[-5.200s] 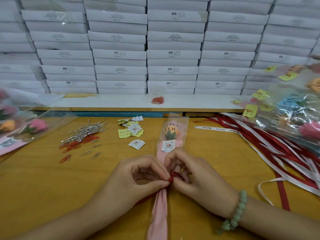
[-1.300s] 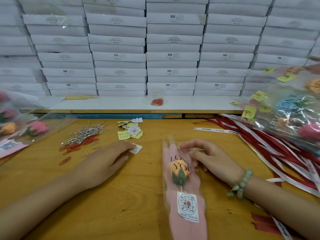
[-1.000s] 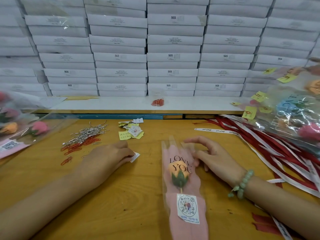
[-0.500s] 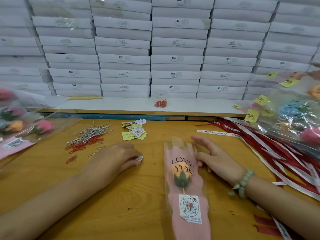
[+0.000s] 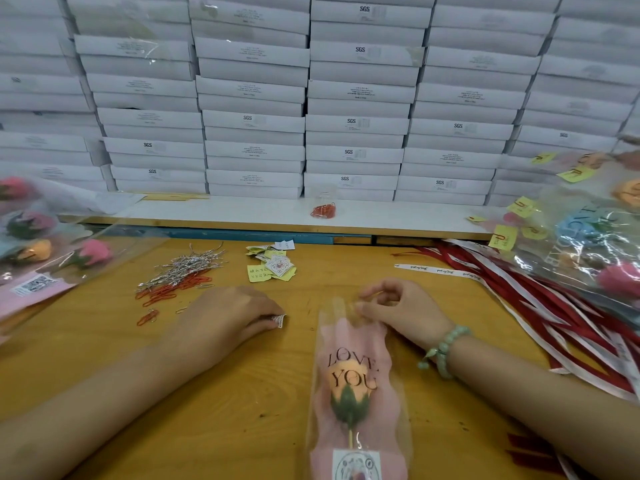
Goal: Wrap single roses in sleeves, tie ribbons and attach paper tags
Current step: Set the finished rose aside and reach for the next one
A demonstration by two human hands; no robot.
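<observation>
Right hand (image 5: 401, 311) has curled since a moment ago, pinching top edge of clear pink-lined plastic sleeve (image 5: 356, 341) around orange rose (image 5: 346, 374); left hand (image 5: 225, 317) pinches small white paper tag (image 5: 279, 320); all on yellow wooden table (image 5: 242, 393); wall of stacked white cardboard boxes (image 5: 252, 119) behind.

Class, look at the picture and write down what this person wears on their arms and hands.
Both forearms are bare: no sleeves, no gloves. The left hand and its wrist wear nothing. Behind the right hand, the wrist wears a bracelet of round pale green beads. No rings or watch show.
</observation>
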